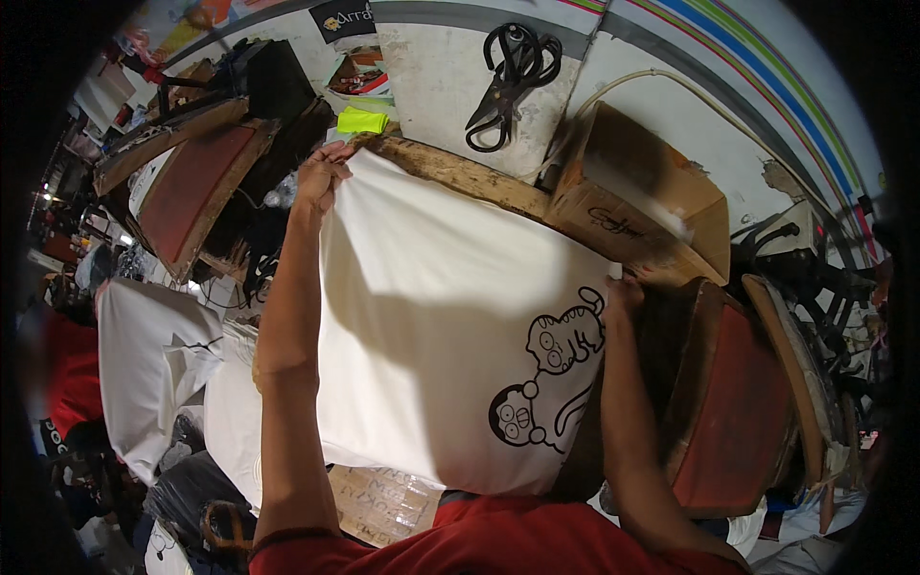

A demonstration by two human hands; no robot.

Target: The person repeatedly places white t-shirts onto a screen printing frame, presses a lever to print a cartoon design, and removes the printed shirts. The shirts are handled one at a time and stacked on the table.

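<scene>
A white printed cloth (431, 249) spreads between my two hands, with black line drawings of a cat-like figure and a round-headed figure toward its right side. My left hand (324, 174) is closed on the far left corner. On the right edge, my right hand (625, 292) pinches the other far corner, its fingers partly hidden. The cloth hangs taut along its far edge and falls in soft folds toward me, shading a patch at its middle. Under its near edge shows a cardboard piece (379, 503) wrapped in clear tape.
A worn wooden board (450, 172) runs beyond the cloth. Black scissors (513, 86) hang on the wall, with an open cardboard box (637, 192) right of them. Red-topped wooden stands flank me at left (196, 192) and right (738, 412). More white cloth (153, 364) drapes at left.
</scene>
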